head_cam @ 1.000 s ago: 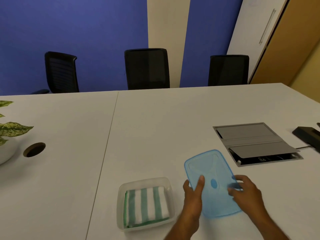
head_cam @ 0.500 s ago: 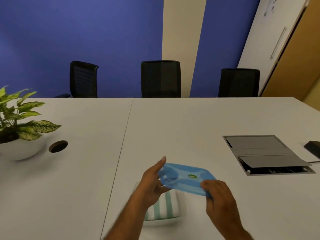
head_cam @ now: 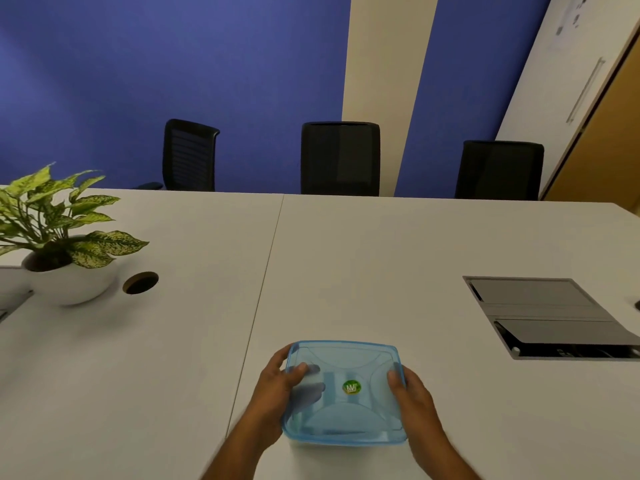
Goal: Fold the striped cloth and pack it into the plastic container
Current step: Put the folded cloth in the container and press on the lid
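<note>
Pressing the blue lid point(head_cam: 346, 393) onto the plastic container point(head_cam: 343, 445), your left hand point(head_cam: 277, 386) and right hand point(head_cam: 412, 393) clasp its opposite edges, fingers curled. Striped cloth sits hidden beneath. Uneven pressure could leave a corner unsealed.

Head camera looks forward and down, close above the table point(head_cam: 346, 271).

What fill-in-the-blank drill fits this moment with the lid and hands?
1. The lid is coloured ____.
2. The left hand and right hand hold the lid by its two ____.
3. The potted plant stands on the table's ____ side.
4. Behind the table stand ____ chairs.

Missing: blue; sides; left; three
</note>
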Motion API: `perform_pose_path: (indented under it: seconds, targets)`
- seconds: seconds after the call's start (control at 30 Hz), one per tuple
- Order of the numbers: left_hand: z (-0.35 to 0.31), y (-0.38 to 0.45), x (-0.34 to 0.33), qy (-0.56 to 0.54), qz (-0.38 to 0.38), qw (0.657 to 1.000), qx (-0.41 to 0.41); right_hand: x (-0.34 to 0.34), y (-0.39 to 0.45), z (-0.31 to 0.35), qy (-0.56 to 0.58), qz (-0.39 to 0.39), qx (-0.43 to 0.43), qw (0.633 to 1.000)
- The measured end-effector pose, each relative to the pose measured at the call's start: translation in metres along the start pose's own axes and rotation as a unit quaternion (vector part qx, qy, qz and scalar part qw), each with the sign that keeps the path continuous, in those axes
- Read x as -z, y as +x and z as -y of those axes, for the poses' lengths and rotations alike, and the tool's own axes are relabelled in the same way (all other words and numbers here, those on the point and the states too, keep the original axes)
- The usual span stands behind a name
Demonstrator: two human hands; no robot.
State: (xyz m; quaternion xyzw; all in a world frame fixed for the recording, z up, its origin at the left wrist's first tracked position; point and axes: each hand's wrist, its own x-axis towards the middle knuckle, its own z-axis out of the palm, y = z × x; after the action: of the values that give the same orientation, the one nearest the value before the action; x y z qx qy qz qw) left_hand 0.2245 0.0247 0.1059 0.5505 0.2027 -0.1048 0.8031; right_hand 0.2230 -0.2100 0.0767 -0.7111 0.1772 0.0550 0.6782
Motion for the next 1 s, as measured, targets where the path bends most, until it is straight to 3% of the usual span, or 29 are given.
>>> perform_pose_path:
  seconds: [0.1,0.2,0.27,0.47,0.77,1.0]
  targets:
    - [0.018,0.008,-0.001,0.11,-0.064,0.99,-0.068,-0.008,0.001,-0.011,-0.019,-0.009,0.005,1.0]
    - [0.035,0.018,0.001,0.279,-0.133,0.939,-0.148,-0.013,0.006,-0.016,-0.072,-0.009,-0.002,0.997]
    - [0.044,0.024,0.003,0.324,-0.166,0.913,-0.183,-0.016,0.009,-0.018,-0.105,-0.008,-0.004,0.994]
    - [0.06,0.038,0.009,0.331,-0.182,0.912,-0.159,-0.023,0.019,-0.026,-0.146,0.003,-0.025,0.989]
    - [0.063,0.055,0.013,0.348,-0.139,0.922,-0.094,-0.029,0.036,-0.039,-0.187,-0.007,-0.04,0.981]
    - [0.064,0.064,0.02,0.373,-0.143,0.912,-0.089,-0.032,0.042,-0.037,-0.18,-0.076,-0.029,0.98]
